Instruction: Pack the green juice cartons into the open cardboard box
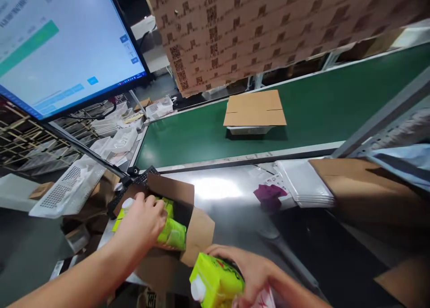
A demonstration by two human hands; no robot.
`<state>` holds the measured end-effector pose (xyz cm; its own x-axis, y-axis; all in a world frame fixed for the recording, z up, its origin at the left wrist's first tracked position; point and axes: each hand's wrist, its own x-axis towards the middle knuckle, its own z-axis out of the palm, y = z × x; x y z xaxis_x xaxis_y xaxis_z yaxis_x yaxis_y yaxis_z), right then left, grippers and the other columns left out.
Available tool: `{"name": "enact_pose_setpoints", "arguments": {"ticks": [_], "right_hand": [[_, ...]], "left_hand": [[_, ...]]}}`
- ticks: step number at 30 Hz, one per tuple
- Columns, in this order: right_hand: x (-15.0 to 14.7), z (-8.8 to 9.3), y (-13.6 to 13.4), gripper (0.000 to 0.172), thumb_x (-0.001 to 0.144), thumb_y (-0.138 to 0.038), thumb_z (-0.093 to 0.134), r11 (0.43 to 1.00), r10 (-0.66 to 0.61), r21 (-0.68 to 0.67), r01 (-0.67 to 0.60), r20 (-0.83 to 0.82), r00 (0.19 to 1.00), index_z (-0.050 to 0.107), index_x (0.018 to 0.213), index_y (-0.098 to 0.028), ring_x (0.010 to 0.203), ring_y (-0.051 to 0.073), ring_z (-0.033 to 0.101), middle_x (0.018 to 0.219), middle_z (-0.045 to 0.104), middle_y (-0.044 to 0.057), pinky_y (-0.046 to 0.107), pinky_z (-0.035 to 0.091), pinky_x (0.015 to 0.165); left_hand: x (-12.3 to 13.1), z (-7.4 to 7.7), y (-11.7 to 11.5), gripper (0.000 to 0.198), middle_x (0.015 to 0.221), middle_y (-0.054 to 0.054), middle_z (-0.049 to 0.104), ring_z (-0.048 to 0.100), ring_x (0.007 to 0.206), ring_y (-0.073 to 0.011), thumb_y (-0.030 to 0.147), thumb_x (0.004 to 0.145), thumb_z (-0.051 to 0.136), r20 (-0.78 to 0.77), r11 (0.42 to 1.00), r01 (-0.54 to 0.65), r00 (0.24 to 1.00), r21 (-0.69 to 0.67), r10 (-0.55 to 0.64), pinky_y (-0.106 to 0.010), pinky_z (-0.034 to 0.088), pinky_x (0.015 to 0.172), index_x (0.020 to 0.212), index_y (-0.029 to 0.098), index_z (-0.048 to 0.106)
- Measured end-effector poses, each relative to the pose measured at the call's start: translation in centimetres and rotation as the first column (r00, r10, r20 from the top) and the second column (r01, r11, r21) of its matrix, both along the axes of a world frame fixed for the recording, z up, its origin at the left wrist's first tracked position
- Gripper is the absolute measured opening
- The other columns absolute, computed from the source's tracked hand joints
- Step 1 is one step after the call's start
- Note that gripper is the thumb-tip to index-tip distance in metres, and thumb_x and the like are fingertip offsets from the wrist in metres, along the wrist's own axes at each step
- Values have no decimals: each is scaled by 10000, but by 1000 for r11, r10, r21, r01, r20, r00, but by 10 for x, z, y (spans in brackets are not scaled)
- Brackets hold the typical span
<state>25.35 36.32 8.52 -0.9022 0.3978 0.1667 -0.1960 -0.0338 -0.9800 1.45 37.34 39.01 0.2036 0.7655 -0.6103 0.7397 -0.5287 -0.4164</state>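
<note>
Head view: your left hand [143, 225] is clamped on a green carton [173, 234] already lying inside the open box [171, 189]. Your right hand [250, 272], nearer you, grips a second carton [215, 283] not yet packed. Beyond both hands, a closed box [255, 109] sits on the belt [319, 106]. How many cartons the open box holds is hidden; the second carton is cut off.

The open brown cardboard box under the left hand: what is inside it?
Lime-green cartons with white caps lie inside the open brown cardboard box; the left hand covers part of them, so their number stays unclear.
</note>
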Motion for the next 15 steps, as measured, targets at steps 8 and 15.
{"name": "enact_pose_setpoints", "arguments": {"ticks": [8,15], "right_hand": [[-4,11,8,959,479,-539,989,1000,-13,11,13,15,1000,684,1332,-225,1247,380,608,1385,633,151,481,449,1128],[19,24,-21,1019,510,-589,973,954,-293,80,290,28,956,666,1413,-230,1280,406,590,1408,618,159,510,430,1150]], "left_hand": [[-6,-96,-5,399,1207,-216,708,663,1141,-399,212,1046,414,85,955,279,959,-103,-271,-586,554,967,1268,70,714],[-48,-169,26,544,1152,-235,754,742,1048,-406,128,664,737,429,910,189,903,-369,-14,-456,633,884,1199,53,677]]}}
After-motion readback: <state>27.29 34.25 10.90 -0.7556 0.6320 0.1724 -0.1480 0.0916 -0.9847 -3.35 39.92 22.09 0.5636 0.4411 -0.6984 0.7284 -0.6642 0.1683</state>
